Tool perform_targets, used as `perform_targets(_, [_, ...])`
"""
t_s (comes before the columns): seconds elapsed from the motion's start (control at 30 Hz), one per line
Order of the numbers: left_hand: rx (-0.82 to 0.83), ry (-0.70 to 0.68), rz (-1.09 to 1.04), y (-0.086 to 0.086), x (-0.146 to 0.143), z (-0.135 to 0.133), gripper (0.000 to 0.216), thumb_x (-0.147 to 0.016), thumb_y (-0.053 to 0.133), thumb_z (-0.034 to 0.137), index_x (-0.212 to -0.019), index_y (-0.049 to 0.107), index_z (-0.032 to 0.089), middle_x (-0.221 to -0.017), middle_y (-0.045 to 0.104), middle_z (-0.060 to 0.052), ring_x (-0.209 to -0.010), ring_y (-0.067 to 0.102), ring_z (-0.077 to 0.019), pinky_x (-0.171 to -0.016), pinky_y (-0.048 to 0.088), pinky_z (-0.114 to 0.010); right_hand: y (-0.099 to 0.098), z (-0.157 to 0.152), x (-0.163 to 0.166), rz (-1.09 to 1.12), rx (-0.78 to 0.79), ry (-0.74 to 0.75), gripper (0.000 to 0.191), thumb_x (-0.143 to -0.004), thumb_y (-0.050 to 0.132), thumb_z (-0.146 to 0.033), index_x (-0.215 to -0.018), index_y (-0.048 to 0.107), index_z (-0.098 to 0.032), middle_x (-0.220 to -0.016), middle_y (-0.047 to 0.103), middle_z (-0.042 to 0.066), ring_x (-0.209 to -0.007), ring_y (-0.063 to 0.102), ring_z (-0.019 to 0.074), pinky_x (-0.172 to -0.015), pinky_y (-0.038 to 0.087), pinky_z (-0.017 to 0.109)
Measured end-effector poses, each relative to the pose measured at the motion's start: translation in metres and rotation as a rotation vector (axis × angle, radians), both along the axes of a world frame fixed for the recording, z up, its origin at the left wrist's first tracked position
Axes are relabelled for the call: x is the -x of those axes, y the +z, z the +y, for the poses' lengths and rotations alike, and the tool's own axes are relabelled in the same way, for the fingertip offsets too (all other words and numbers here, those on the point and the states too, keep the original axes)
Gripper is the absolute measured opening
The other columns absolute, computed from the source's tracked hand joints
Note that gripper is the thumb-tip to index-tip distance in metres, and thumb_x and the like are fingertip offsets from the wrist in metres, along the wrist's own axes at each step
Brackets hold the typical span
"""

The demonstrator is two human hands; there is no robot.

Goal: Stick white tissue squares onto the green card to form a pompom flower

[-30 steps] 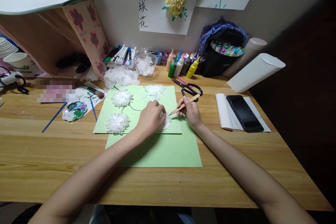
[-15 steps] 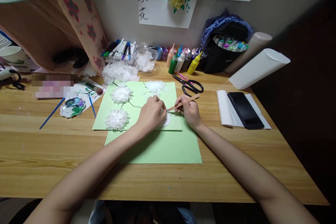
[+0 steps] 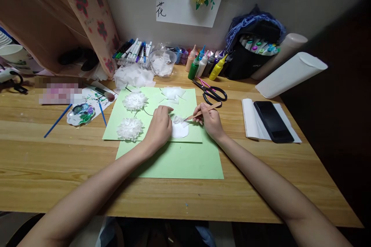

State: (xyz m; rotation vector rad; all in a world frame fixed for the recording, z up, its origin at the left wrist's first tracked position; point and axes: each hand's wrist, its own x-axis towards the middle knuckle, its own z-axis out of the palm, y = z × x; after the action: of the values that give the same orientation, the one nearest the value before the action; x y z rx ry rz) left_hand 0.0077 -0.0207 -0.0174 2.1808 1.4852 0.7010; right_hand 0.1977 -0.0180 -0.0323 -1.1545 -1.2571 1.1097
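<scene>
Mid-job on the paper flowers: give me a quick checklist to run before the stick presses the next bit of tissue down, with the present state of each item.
1. Wooden stick gripped in right hand, tip aimed at the tissue: ok.
2. White tissue piece lies on the green card: ok.
3. Left hand rests on the card beside the tissue, steadying it: ok.
4. Glue under the tissue: cannot tell.
5. Scissors lie apart from the right hand, off the card: ok.
6. Finished flowers sit left of the left hand, untouched: ok.
</scene>
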Motion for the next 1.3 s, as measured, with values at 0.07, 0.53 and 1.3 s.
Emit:
perform_targets(0.07, [-0.006, -0.020, 0.003, -0.003, 0.000, 0.000, 0.028, -0.085, 0.032, 0.004, -0.106, 0.047, 0.015, -0.106, 0.055, -0.011, -0.102, 0.049, -0.0226, -0.091, 0.042, -0.039, 0.001, 0.000, 0.000, 0.000, 0.005, -0.004, 0.041, -0.090, 0.045, -0.050, -0.069, 0.056, -0.017, -0.054, 0.059, -0.001, -0.047, 0.053, 0.0072, -0.043, 0.037, 0.018])
perform_targets(0.53, [-0.054, -0.063, -0.015, -0.012, 0.003, 0.002, 0.026, -0.085, 0.034, 0.006, -0.105, 0.047, 0.017, -0.108, 0.054, -0.010, -0.101, 0.048, -0.0224, -0.088, 0.043, -0.039, -0.001, -0.001, -0.001, -0.031, -0.030, -0.008, 0.043, -0.090, 0.043, -0.051, -0.068, 0.057, -0.017, -0.053, 0.059, 0.000, -0.046, 0.054, 0.0078, -0.041, 0.036, 0.018])
perform_targets(1.3, [-0.046, -0.124, -0.084, -0.015, 0.008, 0.012, 0.028, -0.084, 0.034, 0.004, -0.102, 0.050, 0.018, -0.105, 0.056, -0.008, -0.099, 0.051, -0.0202, -0.087, 0.044, -0.036, 0.000, -0.008, 0.002, -0.273, -0.230, 0.072, 0.041, -0.095, 0.035, -0.043, -0.070, 0.057, -0.020, -0.063, 0.056, 0.000, -0.056, 0.055, 0.0109, -0.052, 0.044, 0.024])
